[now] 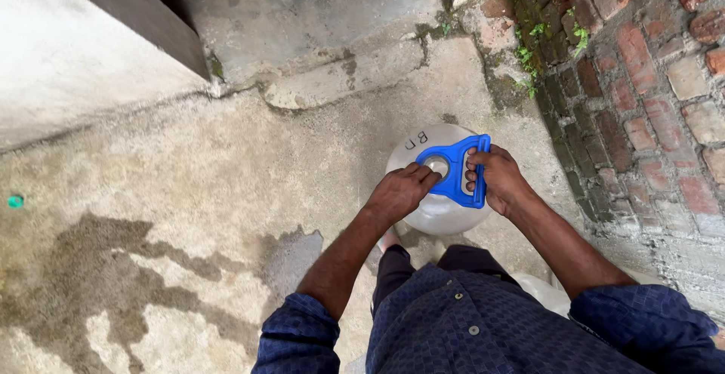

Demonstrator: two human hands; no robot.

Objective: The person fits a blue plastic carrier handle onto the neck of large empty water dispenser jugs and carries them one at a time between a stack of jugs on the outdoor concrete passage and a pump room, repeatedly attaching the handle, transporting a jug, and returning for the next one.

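I look straight down on a large clear water jug standing upright on the concrete floor, a little right of the middle of my view and just above the person's knees. On its neck sits a blue plastic carry handle, its ring end toward 9 o'clock and its grip bar toward 3 o'clock.

The right hand comes in from 5 o'clock and is clenched around the grip bar, fingers curled over the blue plastic. The left hand comes in from 7 o'clock; its fingertips press on the ring end of the handle at the jug's mouth, pinching the edge rather than wrapping it. Both hands touch the handle, and the handle touches the jug.

At 3 o'clock, just beside the jug, a mossy brick wall rises, with small green weeds at 1 o'clock. A dark wet patch spreads over the floor at 8 o'clock, well apart from the jug. A small green speck lies at the far 9 o'clock edge. Blue patterned shirt sleeves fill the bottom at 6 o'clock.
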